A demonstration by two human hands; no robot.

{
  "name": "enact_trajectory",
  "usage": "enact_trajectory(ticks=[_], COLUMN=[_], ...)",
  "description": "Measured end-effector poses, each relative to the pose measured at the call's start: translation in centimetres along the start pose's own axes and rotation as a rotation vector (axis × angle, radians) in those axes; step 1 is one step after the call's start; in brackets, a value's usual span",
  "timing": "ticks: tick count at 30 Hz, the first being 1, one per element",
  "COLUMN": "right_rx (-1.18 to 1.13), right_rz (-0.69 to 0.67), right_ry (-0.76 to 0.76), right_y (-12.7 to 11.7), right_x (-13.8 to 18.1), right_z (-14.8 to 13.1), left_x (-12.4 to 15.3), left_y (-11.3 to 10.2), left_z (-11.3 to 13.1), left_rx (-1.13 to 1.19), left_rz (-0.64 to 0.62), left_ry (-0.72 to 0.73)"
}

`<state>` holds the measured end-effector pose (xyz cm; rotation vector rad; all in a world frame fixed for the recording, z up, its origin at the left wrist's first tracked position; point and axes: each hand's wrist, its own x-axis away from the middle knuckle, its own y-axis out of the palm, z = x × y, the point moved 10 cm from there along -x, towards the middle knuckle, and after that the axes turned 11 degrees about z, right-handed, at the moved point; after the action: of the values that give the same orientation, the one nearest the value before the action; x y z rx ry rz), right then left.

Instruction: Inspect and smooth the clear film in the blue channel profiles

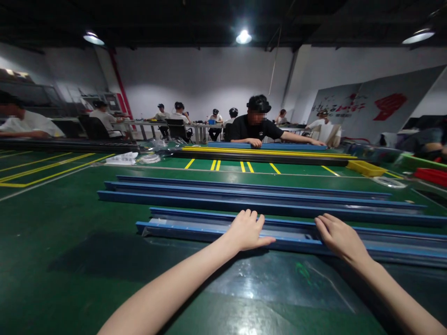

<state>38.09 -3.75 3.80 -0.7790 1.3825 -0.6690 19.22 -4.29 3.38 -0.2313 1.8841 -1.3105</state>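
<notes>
A long blue channel rail [195, 227] lies across the green floor right in front of me, its near end at the left. My left hand [246, 231] rests on top of it, fingers together and flat over the rail, thumb along the near edge. My right hand [338, 236] lies on the same rail further right, fingers curled over its far lip. Neither hand lifts the rail. Behind it lie more blue rails [244, 195] side by side, parallel to the first.
A person in a black shirt [256, 128] sits opposite, hands on another blue rail beside a yellow and black strip [268, 153]. Yellow tray [365, 168] and red bin [431, 176] at right. Plastic bags [122, 159] at left. Other people sit at tables behind.
</notes>
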Motion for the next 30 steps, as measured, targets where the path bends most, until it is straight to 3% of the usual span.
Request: enact_trajectory(ticks=[5, 13, 20, 24, 30], right_rx=[0.023, 0.012, -0.124, -0.185, -0.192], right_rz=[0.0, 0.008, 0.056, 0.119, 0.123], right_ry=[-0.044, -0.061, -0.039, 0.013, 0.021], right_y=[0.0, 1.0, 0.9, 0.3, 0.7], right_x=[-0.8, -2.7, -4.0, -4.5, -4.6], right_z=[-3.9, -12.2, -16.7, -16.7, -16.6], left_x=[1.7, 6.3, 8.5, 7.5, 2.9], left_y=[-0.7, -2.4, -4.4, -4.3, -2.5], left_z=[-2.7, -9.8, -13.7, -13.0, -7.6], left_rx=[-0.013, -0.078, -0.134, -0.101, -0.017], left_rz=[-0.011, -0.081, 0.027, 0.073, 0.043], left_ry=[0.001, -0.053, -0.087, -0.102, 0.009])
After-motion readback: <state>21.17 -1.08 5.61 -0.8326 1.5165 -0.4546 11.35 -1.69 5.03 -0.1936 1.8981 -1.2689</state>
